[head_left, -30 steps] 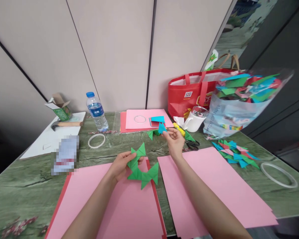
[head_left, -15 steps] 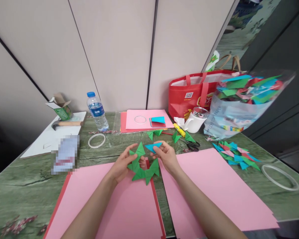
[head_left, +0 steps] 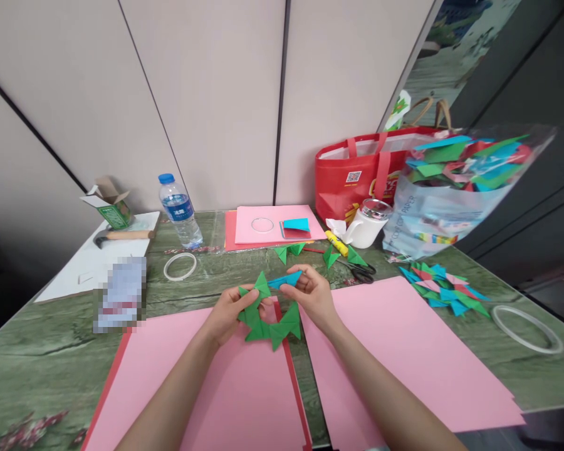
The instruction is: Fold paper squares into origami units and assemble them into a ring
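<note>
My left hand [head_left: 230,313] is closed on a green origami ring [head_left: 262,331], made of several pointed folded-paper pieces joined in a partly open curve. Its thumb presses on the upper left of the ring. Between the thumb and fingers of my right hand [head_left: 314,293] is a blue folded paper piece [head_left: 289,280]. The left end of the blue piece meets the ring's upper green point; whether it is inside a fold I cannot tell. Behind my hands lie loose green folded pieces [head_left: 289,252] and black-handled scissors [head_left: 361,272].
Pink paper sheets [head_left: 404,351] lie under both forearms. A water bottle [head_left: 180,213], a tape roll [head_left: 180,267] and a hammer [head_left: 125,235] are on the left. A white mug [head_left: 367,224], a red bag [head_left: 348,181], a bag of folded paper [head_left: 446,207] and a multicoloured origami piece [head_left: 444,289] stand or lie right.
The blue piece has moved slightly down and left with my right hand, so its end now meets the green ring's top point. My left hand keeps its hold on the ring.
</note>
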### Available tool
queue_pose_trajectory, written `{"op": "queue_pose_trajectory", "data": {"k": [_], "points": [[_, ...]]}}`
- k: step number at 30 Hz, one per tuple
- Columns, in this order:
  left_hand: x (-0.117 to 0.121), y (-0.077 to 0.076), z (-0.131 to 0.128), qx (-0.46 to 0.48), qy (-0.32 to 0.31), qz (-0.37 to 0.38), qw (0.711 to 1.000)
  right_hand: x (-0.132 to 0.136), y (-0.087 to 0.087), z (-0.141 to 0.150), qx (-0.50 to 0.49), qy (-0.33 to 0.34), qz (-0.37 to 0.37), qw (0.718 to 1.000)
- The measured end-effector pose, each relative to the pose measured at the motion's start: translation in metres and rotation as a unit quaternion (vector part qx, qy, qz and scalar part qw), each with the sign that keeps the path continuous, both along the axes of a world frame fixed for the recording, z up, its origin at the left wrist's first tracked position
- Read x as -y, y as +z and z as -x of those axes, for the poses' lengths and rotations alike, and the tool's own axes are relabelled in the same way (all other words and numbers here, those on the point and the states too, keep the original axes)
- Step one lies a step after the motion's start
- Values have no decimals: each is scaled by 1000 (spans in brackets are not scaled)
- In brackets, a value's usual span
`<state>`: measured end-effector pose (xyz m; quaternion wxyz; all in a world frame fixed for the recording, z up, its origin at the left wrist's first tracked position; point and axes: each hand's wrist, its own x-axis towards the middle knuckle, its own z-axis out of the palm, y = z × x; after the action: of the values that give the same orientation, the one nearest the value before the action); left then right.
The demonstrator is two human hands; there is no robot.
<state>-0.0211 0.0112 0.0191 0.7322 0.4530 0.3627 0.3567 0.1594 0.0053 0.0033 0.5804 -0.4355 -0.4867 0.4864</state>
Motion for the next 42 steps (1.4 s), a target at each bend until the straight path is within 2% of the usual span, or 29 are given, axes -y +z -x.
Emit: {"op": "queue_pose_trajectory", "data": {"k": [23,36,42], "points": [[-3,-2,5,11,-26,-47,998,5,9,1,32,-2,-24,999],[-3,-4,6,2,-25,-50,998,5,7,1,18,16,-10,1000],[-2,-3,4,7,-33,-25,999,3,5,-1,16,34,3,999]]}}
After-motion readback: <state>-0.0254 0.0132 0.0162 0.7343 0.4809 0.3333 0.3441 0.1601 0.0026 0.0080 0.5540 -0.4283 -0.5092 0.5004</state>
